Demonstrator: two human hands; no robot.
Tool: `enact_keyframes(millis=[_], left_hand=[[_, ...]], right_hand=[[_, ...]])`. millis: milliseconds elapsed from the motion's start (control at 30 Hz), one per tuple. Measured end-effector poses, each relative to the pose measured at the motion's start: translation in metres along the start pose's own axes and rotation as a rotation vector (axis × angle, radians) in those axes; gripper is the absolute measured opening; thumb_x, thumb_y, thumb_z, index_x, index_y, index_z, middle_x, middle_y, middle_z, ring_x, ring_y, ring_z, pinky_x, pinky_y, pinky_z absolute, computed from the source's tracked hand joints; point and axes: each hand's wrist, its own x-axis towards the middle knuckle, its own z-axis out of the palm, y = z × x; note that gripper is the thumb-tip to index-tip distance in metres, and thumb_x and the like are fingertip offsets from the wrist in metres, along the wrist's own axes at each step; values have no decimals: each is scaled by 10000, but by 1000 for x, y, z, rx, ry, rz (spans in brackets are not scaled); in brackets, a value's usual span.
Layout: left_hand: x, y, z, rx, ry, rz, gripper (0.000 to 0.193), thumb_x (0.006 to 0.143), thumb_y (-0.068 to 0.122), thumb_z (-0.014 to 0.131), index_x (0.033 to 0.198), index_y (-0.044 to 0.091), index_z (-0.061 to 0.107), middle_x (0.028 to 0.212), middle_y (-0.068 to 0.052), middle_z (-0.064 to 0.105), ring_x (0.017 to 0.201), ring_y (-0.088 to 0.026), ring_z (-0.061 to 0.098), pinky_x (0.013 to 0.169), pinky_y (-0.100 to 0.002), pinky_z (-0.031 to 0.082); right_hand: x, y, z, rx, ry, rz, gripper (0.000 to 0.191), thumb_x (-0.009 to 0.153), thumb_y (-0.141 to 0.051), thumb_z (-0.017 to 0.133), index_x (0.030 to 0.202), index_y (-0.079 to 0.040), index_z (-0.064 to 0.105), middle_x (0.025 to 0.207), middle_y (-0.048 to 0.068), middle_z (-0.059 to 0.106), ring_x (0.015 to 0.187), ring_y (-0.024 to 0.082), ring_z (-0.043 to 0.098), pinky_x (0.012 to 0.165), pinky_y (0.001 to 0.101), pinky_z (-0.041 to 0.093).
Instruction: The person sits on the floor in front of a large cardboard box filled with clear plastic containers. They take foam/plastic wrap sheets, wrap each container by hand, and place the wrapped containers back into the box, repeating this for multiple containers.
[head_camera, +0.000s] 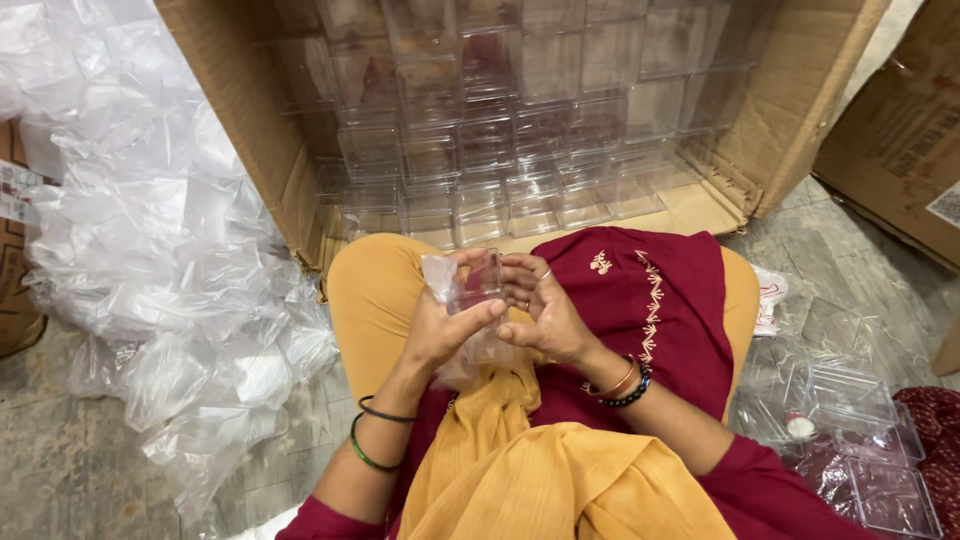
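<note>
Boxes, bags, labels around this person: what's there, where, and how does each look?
Open carton: ahead, brown, stacked with clear boxes.
Second carton: right, brown, dark print, white label.
Bag pile: left, crumpled clear plastic.
Loose clear boxes: floor, right.
Both hands: hold a clear box in plastic wrap.

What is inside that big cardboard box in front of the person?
The cardboard box, lying open on its side, holds stacked rows of clear plastic boxes. Whether those are empty is hard to tell, and the deepest rows are hidden behind the front ones.

We hold a small clear plastic box (478, 285) in its thin bag between our left hand (440, 325) and right hand (545, 310), above our lap, before the cardboard carton (250, 130) of stacked clear boxes (520, 130).
</note>
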Motion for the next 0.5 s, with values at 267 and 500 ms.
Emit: enact_keyframes(millis=[267, 500], left_hand=[[-6, -19, -17, 242, 46, 2, 698, 834, 233, 848, 1404, -17, 532, 1245, -120, 688, 1129, -173, 680, 948, -315, 560], [-25, 11, -117, 704, 750, 76, 291, 951, 294, 741, 1055, 23, 767, 869, -78, 775, 799, -113, 703, 719, -307, 557]], right_hand=[[16, -3, -17, -405, -50, 99, 978, 737, -291, 899, 1521, -86, 351, 1418, 118, 576, 1330, 248, 568, 1136, 414, 480], [165, 23, -138, -1387, 607, -183, 1012, 787, -546, 906, 1517, -110, 358, 1360, 301, 482, 1221, 453, 557, 986, 530, 519]])
